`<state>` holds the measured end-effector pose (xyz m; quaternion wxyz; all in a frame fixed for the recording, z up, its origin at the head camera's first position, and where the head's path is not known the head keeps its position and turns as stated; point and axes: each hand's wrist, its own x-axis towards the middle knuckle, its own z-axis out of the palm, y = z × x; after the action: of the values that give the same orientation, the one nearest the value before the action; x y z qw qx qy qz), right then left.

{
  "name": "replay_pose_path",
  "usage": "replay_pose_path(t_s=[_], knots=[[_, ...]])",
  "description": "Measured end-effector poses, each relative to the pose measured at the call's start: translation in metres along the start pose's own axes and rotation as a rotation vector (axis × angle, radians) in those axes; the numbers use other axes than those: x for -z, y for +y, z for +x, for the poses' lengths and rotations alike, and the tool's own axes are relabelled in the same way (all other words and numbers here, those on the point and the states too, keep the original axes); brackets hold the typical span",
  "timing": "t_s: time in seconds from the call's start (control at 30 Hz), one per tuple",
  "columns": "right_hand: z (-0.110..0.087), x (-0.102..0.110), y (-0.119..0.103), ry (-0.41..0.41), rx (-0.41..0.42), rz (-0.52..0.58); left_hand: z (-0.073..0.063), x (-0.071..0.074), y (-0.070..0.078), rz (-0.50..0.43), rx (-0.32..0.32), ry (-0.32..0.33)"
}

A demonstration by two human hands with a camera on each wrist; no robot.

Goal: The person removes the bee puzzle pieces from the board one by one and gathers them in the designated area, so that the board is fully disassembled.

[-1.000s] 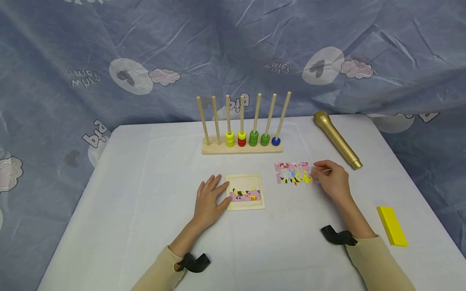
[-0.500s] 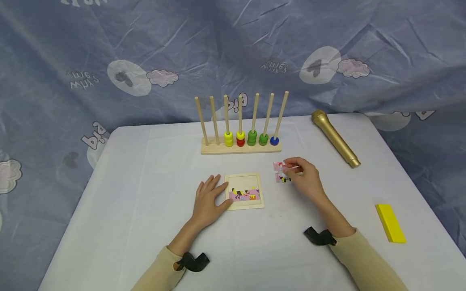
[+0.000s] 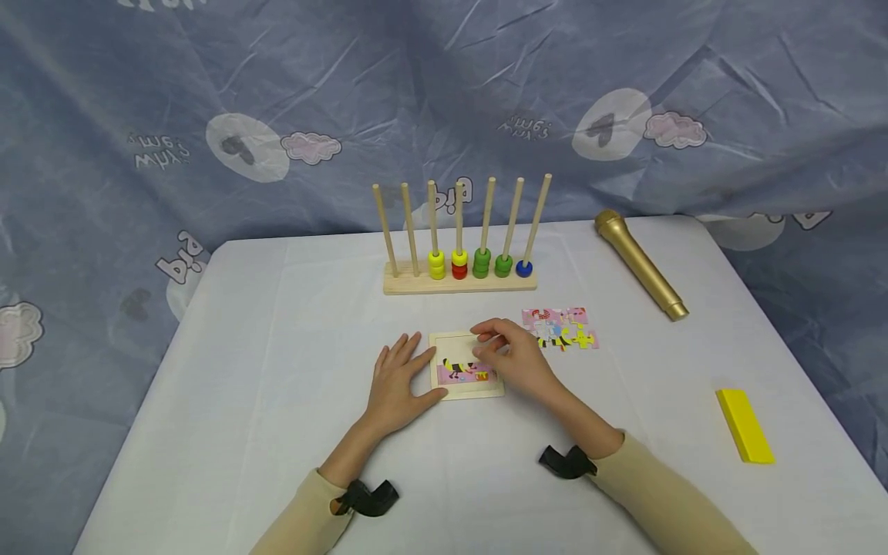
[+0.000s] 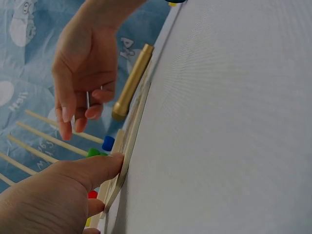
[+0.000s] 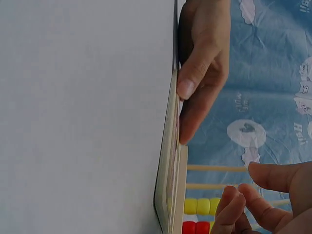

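Note:
A wooden puzzle tray (image 3: 466, 339) lies in front of me with a joined strip of pink bee-picture puzzle pieces (image 3: 463, 373) along its near part. My left hand (image 3: 394, 391) is spread on the table at the tray's left side, thumb and index finger resting on its rim. Over the tray's right part hangs my right hand (image 3: 516, 358), thumb and fingers bent toward each other with a gap between. A thin pale sliver shows among its fingers in the left wrist view; I cannot tell whether it holds a piece. More puzzle pieces (image 3: 555, 317) lie to the tray's right.
Behind the tray stands a wooden bead rack (image 3: 459, 287) with upright pegs and yellow, red, green and blue beads. A gold toy microphone (image 3: 641, 266) lies at the back right. Nearer on the right is a yellow block (image 3: 745, 426). A printed curtain hangs behind the table.
My right hand has moved left from the loose puzzle pieces to above the tray, uncovering most of those pieces. My left hand stays at the tray's left rim.

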<state>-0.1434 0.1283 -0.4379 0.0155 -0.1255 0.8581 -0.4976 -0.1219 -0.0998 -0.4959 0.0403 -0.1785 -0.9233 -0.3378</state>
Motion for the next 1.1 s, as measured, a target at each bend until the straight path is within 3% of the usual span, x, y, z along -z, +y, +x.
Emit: replay_pose_path(t_s=[0.33,0.63,0.9,1.1], knots=[[0.000,-0.031,-0.004,-0.046,0.079,-0.010,0.001,-0.001,-0.001,0.001,0.003,-0.004],[-0.001,-0.040,0.002,-0.074,0.077,-0.010,0.001,-0.001,-0.002,0.011,0.008,-0.007],[-0.001,-0.045,0.007,-0.088,0.091,-0.068,0.000,-0.001,-0.002,0.010,-0.002,0.000],[-0.001,-0.050,0.010,-0.082,0.106,-0.196,0.000,-0.001,-0.003,0.017,-0.008,0.006]])
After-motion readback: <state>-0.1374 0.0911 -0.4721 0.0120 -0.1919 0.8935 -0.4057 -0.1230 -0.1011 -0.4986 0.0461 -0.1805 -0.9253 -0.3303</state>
